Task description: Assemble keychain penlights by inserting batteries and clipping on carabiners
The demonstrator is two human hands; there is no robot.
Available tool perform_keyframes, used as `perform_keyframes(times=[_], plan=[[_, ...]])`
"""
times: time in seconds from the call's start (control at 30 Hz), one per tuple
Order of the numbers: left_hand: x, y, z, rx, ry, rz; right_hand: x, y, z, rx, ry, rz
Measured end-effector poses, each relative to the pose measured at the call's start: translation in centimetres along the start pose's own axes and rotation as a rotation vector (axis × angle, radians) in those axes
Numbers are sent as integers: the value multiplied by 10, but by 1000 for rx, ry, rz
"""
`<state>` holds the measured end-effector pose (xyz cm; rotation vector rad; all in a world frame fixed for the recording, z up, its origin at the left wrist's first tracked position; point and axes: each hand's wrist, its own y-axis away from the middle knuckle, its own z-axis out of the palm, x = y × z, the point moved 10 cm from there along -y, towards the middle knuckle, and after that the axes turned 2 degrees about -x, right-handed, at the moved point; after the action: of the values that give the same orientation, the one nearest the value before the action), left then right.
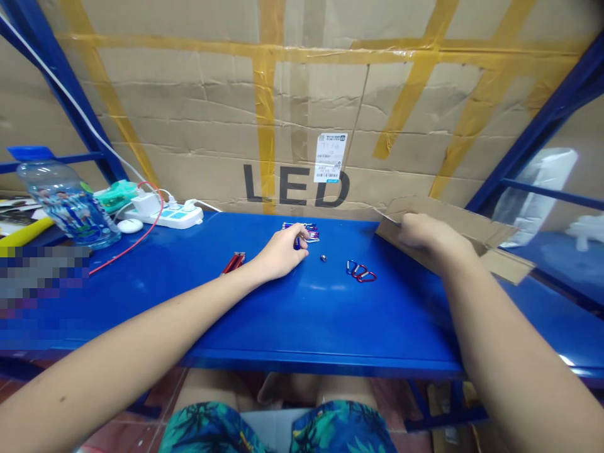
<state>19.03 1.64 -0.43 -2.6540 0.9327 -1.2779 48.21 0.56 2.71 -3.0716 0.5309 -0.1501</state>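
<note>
My left hand (282,251) rests on the blue table (292,314) with its fingers curled around a small blue and purple item at the edge of a pile of similar items (306,230). My right hand (419,234) grips the edge of a cardboard box flap (472,236) at the right. Between the hands lie a small metal piece (323,258) and three carabiner clips, blue and red (361,271). Two red stick-like items (234,262) lie just left of my left wrist.
A water bottle (68,201), a white power strip (165,214) with a red cable, a white mouse (129,225) and a teal object stand at the back left. A taped cardboard wall marked LED (297,185) backs the table. Blue shelf posts flank both sides.
</note>
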Motion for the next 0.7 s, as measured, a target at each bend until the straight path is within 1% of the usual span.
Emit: perform_keyframes(times=[0.07, 0.13, 0.23, 0.3, 0.43, 0.57, 0.7], plan=[[-1, 0, 2, -13, 18, 2, -13, 6, 0, -24, 56, -9], [-1, 0, 4, -26, 41, -3, -31, 11, -2, -19, 91, -62], [-2, 0, 4, -29, 56, -21, -53, 16, 0, -1, 81, -150], [-1, 0, 4, -26, 58, -27, -64, 20, 3, 21, 47, -208], [3, 0, 1, 2, 46, 1, -75, 30, 9, 51, 40, -279], [4, 0, 2, 9, 50, -7, -85, 42, 14, 37, 85, -350], [3, 0, 3, -2, 37, -15, -80, 42, 11, 66, 89, -332]])
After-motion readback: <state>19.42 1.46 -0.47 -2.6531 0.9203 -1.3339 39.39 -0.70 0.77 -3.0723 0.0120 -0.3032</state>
